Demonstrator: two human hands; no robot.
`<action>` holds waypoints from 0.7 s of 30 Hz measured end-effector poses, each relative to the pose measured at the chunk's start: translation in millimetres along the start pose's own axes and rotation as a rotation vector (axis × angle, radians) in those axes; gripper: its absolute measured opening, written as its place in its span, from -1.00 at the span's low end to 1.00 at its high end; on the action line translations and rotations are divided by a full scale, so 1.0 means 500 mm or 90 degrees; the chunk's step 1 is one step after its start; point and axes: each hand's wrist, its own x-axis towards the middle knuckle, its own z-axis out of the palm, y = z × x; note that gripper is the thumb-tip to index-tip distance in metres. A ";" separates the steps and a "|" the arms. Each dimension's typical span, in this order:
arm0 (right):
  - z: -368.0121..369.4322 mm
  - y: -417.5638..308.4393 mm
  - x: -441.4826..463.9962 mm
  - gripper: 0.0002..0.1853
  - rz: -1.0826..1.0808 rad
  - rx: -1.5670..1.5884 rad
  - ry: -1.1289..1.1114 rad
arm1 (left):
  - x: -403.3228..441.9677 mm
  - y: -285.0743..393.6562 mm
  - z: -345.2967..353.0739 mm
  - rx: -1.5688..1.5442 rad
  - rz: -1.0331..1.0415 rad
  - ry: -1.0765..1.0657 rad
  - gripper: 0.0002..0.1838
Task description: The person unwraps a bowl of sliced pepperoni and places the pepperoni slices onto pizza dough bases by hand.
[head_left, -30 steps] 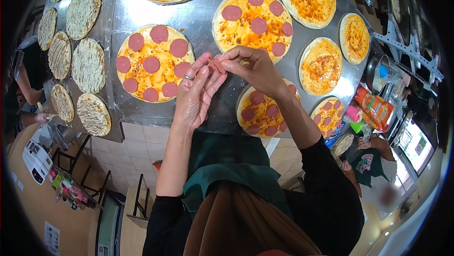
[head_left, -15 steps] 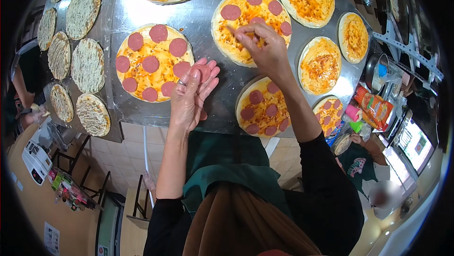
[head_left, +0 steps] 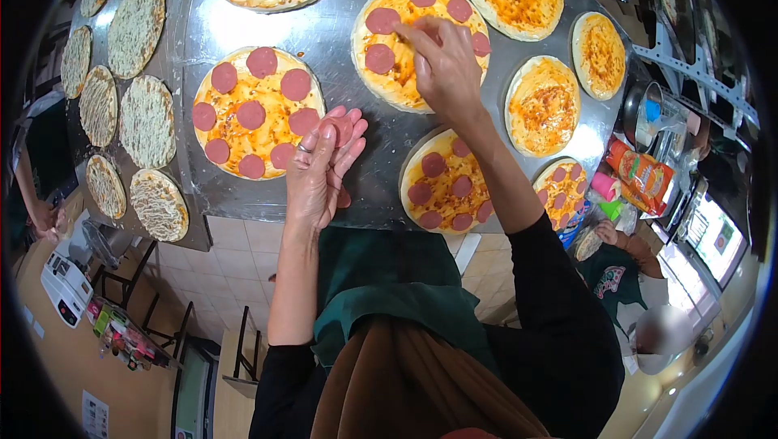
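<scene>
My left hand (head_left: pixel 318 173) is palm up with a small stack of pink sausage slices (head_left: pixel 342 129) lying under its thumb. It is beside the lower right of a round pizza (head_left: pixel 267 127) topped with slices. My right hand (head_left: pixel 446 66) hovers over the upper middle pizza (head_left: pixel 405 86), its fingers bent together near a slice. Whether anything is between those fingertips is too small to tell. A slice (head_left: pixel 379 59) lies on that pizza's left side, just left of the fingers. Below my right hand lies a smaller pizza (head_left: pixel 438 192) with several slices.
Sauced bases without slices (head_left: pixel 543 107) lie at the right of the metal table (head_left: pixel 332 42). Pale-topped bases (head_left: pixel 148 123) are at the left. Packets (head_left: pixel 644 179) and a pan (head_left: pixel 640 111) stand at the right edge. One person (head_left: pixel 616 273) is at lower right, another's hand (head_left: pixel 50 222) at far left.
My right hand has left the stack in my left palm and moved up over the upper middle pizza. A slice now shows on that pizza's left side. The view has shifted slightly.
</scene>
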 end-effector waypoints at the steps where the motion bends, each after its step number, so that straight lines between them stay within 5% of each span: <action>1: 0.004 0.008 0.009 -0.50 -0.014 -0.025 0.018 | -0.001 -0.001 0.001 -0.001 0.001 0.000 -0.57; 10: 0.006 0.019 0.030 -0.43 -0.009 -0.115 -0.058 | -0.011 -0.001 -0.003 0.015 -0.005 0.005 -0.58; 21: -0.015 -0.026 -0.017 -0.45 -0.056 0.020 -0.056 | -0.018 -0.006 -0.010 0.010 -0.005 0.001 -0.59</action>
